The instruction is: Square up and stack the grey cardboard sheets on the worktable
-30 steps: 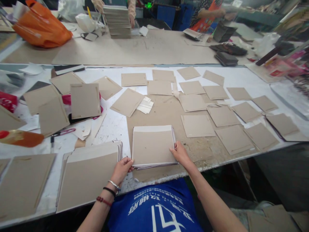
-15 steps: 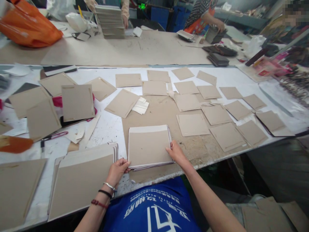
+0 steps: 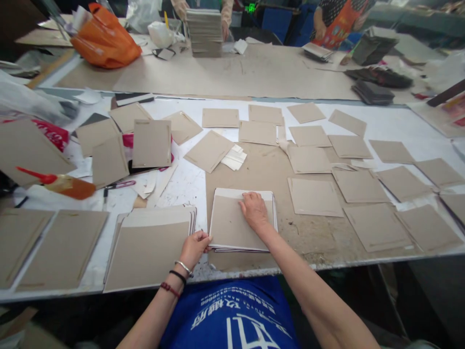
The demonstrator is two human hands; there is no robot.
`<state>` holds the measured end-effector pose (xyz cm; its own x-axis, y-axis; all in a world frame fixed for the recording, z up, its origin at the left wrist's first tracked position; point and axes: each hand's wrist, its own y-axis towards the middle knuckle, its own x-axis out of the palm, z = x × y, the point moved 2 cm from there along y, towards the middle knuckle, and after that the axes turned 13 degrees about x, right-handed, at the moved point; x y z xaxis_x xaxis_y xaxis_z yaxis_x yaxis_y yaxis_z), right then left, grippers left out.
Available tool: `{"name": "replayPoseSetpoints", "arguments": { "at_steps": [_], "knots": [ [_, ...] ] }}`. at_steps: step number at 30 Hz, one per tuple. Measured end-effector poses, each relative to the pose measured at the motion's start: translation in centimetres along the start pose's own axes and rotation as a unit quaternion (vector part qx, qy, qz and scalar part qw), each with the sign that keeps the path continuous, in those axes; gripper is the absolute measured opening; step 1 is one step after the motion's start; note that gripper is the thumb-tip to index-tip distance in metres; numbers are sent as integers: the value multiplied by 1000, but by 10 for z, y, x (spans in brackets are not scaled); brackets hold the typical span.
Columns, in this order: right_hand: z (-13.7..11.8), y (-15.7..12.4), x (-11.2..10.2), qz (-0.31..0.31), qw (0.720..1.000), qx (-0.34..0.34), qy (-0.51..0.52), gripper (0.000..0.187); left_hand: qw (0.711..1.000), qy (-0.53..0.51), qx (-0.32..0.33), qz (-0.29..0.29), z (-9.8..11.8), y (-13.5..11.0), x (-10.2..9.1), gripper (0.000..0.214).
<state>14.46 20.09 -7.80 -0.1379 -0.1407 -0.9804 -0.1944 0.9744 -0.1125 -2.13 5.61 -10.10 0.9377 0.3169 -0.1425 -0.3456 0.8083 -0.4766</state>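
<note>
White bench point(image 3: 189, 189) w/ card sheets point(image 3: 257, 133) spread all over; stack of card point(image 3: 227, 228) nr front edge, R hand point(image 3: 255, 211) open, flat on top, L hand point(image 3: 194, 249) curled against its left edge, grip unclear.

brown liner point(image 3: 308, 237) free beside stack point(image 3: 227, 225), card panels point(image 3: 358, 186) seemingly blocking beyond

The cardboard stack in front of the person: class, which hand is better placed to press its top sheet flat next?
The right hand, probably: it lies on top of the cardboard stack, while the left hand only touches the stack's near edge.
</note>
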Motion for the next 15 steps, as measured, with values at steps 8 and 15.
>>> {"name": "replayPoseSetpoints", "arguments": {
  "at_steps": [8, 15],
  "knots": [
    [-14, 14, 25, 67, 998, -16, 8, 19, 1000, -19, -8, 14, -4, 1, 0, 25],
    [-13, 13, 32, 100, 995, -17, 14, 17, 999, -41, -25, 11, -7, 1, -2, 29]
  ]
}}
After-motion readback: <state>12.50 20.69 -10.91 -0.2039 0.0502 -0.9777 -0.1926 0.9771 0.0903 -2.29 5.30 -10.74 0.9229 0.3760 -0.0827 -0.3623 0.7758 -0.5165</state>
